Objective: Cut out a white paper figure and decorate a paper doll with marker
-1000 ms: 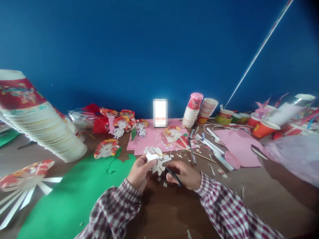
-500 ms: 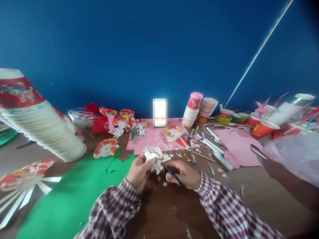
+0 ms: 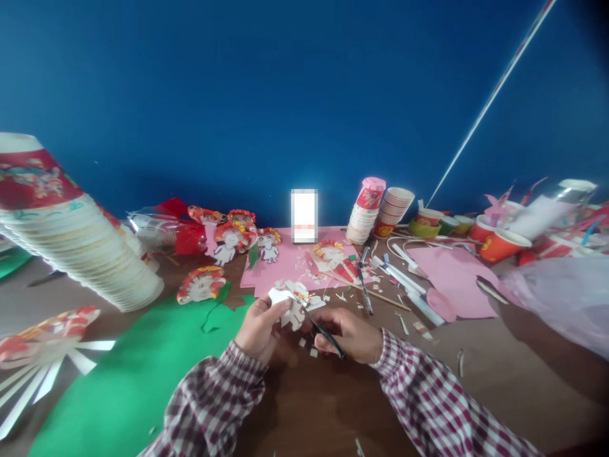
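Between thumb and fingers, my left hand [image 3: 261, 325] pinches a small white paper cutout [image 3: 294, 315] with an irregular outline. My right hand [image 3: 346, 331] is wrapped around the dark handles of a pair of scissors [image 3: 328, 335]. The blades point up and left and lie against the paper; whether they are parted is too small to tell. Tiny paper scraps [image 3: 313, 352] are strewn on the brown table below the hands. Beyond them lies pink paper [image 3: 266, 273] with more clippings on it.
Green paper [image 3: 143, 368] covers the table at left, near a leaning stack of paper cups [image 3: 90, 241]. Paper figures [image 3: 227, 244] lie at the back left. Another cup stack [image 3: 365, 212], a pen [image 3: 365, 289] and a wooden stick [image 3: 387, 298] are right of centre. A plastic bag [image 3: 561, 304] sits far right.
My left hand and the white cutout have shifted slightly left. The scissors stay in my right hand, their blades now showing longer against the paper.
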`<state>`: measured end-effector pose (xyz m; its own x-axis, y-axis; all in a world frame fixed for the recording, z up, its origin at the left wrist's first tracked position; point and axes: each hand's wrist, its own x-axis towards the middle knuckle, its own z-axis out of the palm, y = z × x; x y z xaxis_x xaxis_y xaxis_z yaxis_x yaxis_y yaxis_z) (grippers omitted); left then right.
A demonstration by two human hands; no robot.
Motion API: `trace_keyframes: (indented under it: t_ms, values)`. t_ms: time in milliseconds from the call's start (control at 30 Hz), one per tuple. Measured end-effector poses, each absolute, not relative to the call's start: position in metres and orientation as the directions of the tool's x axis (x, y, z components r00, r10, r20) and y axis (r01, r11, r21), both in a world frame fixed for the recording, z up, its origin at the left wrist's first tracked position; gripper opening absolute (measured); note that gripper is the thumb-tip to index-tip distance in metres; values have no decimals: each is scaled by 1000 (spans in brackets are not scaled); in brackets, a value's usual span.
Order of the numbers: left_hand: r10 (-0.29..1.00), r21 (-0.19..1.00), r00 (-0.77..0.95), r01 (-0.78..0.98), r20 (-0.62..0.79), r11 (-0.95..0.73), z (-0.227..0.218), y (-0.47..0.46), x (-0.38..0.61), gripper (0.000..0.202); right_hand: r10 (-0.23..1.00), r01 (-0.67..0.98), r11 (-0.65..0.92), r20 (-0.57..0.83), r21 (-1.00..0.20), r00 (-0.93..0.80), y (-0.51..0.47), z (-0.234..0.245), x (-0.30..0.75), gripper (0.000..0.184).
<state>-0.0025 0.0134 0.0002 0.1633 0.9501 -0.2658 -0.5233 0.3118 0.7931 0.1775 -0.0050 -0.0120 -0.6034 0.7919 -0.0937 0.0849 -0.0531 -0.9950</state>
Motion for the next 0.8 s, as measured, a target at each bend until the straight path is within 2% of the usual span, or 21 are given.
trace_keyframes:
  t_ms: [133,333,800]
  values:
    - [950,791,122,-528,-289,308,-1,15,-5,25,790,105,-52,-105,-993,-604,-5,-11,178,45]
    - [950,805,182,-505,-254,312,2,12,-1,20,784,90,-55,-99,-994,-613,-5,-10,177,47]
    - [948,807,147,-498,-283,318,-3,14,-3,23,793,78,-73,-105,-994,-600,-5,-12,177,45]
